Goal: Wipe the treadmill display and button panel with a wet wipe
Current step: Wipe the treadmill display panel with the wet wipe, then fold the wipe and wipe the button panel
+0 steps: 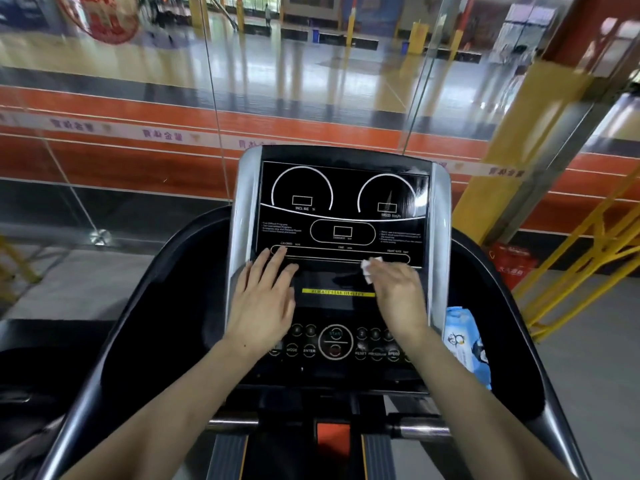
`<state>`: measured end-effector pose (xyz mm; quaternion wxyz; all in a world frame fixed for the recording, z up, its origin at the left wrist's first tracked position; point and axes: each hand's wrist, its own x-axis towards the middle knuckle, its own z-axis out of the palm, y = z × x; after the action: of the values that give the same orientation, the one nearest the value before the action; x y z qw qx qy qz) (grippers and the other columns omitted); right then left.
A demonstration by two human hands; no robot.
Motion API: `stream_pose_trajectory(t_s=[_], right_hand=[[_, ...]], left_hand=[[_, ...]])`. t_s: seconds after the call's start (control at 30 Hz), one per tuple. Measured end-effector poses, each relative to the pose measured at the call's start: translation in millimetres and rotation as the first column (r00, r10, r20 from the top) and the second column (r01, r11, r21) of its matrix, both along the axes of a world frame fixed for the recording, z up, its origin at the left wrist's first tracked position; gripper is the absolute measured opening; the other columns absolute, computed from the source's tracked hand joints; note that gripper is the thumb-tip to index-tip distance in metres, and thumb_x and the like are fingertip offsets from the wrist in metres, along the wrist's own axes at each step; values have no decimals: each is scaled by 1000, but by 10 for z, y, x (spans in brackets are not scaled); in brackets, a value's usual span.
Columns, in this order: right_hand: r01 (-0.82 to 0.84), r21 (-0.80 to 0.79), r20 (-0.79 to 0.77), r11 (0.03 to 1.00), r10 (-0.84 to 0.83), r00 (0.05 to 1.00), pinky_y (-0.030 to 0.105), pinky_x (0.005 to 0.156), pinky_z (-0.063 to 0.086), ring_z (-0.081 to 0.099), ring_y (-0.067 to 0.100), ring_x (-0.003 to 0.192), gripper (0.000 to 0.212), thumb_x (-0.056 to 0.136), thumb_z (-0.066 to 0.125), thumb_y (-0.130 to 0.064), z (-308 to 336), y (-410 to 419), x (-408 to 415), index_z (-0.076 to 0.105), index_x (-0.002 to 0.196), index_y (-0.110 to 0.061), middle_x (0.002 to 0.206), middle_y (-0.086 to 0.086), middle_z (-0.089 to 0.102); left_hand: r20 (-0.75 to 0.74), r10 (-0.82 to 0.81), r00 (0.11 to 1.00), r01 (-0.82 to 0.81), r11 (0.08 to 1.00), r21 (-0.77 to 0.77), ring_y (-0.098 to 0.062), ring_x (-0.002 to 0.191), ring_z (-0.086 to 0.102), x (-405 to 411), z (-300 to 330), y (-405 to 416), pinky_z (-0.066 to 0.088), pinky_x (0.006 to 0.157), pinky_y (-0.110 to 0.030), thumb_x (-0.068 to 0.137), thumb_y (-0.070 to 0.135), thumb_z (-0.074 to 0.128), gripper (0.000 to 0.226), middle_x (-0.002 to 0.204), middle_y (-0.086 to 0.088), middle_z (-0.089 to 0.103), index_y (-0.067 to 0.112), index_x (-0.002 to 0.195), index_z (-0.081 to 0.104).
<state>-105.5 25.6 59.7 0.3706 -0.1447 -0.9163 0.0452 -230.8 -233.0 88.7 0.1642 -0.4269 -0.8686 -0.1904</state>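
Since the right hand [398,292] pinches the wet wipe [370,268] at the display [343,209] bottom edge, left hand [265,299] flat with fingers spread, the button panel [336,341] sits right below, I'd guess next.

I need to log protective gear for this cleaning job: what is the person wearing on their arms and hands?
Nothing that shows. The left hand and right hand are bare: no gloves, rings, watch or wristbands. Both forearms are uncovered to the bottom edge of the picture, with no sleeve in view.
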Motion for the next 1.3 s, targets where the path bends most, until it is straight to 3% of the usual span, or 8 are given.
stream_pose_trajectory(t_s=[0.2, 0.3, 0.4, 0.53, 0.63, 0.8, 0.97, 1.3], right_hand=[[45, -378, -121, 925, -97, 988, 33, 98, 58, 70, 13, 111, 22, 99, 71, -9, 25, -458, 443, 80, 119, -12, 122, 1, 76], [-9, -675, -145, 738, -121, 982, 13, 92, 51, 67, 2, 109, 18, 99, 73, -12, 104, -885, 633, 81, 114, -19, 115, -1, 73], [-83, -895, -157, 439, -136, 978, 25, 98, 53, 71, 7, 109, 16, 99, 72, -16, 152, -1247, 818, 81, 111, -25, 111, -7, 78], [-172, -961, -205, 215, -143, 968, 36, 100, 54, 74, 17, 108, 19, 99, 70, -11, 168, -1525, 1039, 82, 109, -22, 108, 0, 81], [-188, -978, -201, 86, -189, 961, 37, 92, 54, 74, 20, 102, 21, 99, 69, -10, 129, -1566, 1152, 83, 106, -24, 105, 3, 81], [-216, -975, -206, -42, -166, 964, 57, 101, 52, 71, 37, 115, 20, 101, 67, -11, 22, -1480, 1241, 79, 114, -19, 118, 12, 78], [-263, -892, -215, -367, -166, 962, 54, 105, 52, 71, 40, 119, 26, 104, 60, -10, 92, -1367, 1282, 68, 126, 0, 127, 23, 73], [-227, -934, -227, -274, -33, 973, 47, 103, 55, 70, 34, 107, 17, 93, 75, -13, 86, -1082, 1440, 80, 108, -9, 118, 31, 71]], left_hand=[[69, -99, 993, 94, 993, 77, -26, 156, 27, 258, -63, -44, 20, 127, -48, 101, 25, 55, 42, 163, -2, 41, 22, 143, 55], [198, -177, 964, 143, 975, 172, -21, 144, 43, 452, -98, -8, 39, 119, -49, 102, 25, 55, 35, 145, 2, 58, 23, 137, 58], [403, -293, 867, 185, 940, 286, -11, 126, 54, 689, -133, -4, 47, 107, -37, 104, 29, 54, 31, 129, 9, 66, 24, 134, 61], [682, -436, 587, 154, 887, 435, 7, 120, 59, 1004, -144, -27, 43, 102, -11, 104, 25, 62, 32, 124, 18, 70, 28, 135, 64], [787, -457, 413, 30, 871, 491, 5, 107, 67, 1124, -190, -10, 43, 96, -8, 101, 19, 67, 29, 105, 15, 77, 28, 129, 68], [839, -405, 364, -124, 871, 475, -4, 93, 71, 1142, -272, 82, 47, 91, -12, 95, 13, 74, 28, 85, 11, 72, 26, 120, 74], [869, -337, 362, -220, 875, 431, 8, 99, 66, 1234, -274, 127, 46, 84, -4, 97, 15, 72, 22, 110, 8, 75, 24, 116, 77], [861, -336, 382, -400, 779, 482, -7, 111, 66, 1364, -248, 253, 50, 95, -21, 97, 12, 71, 14, 113, 2, 74, 21, 108, 75]])
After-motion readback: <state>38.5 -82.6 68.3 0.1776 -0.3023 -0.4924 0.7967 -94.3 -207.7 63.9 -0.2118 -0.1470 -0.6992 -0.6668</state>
